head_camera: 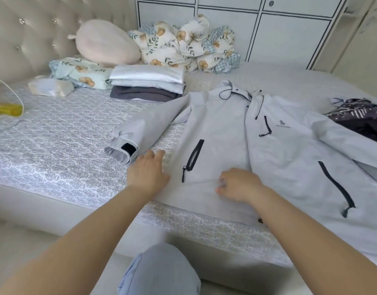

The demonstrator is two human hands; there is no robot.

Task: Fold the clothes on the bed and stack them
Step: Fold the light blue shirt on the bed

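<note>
Both of your hands lie on the soft, slippery grey jacket spread across the bed, left hand released flat, right hand pinching fabric; grasp the cuff next.

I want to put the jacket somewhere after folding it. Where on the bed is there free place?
The widest bare stretch of bedspread lies left of the jacket, between its left sleeve, the yellow object and the folded stack. A smaller bare patch lies behind the collar. The right side is crowded by dark clothes; the headboard end by pillows and bedding.
</note>
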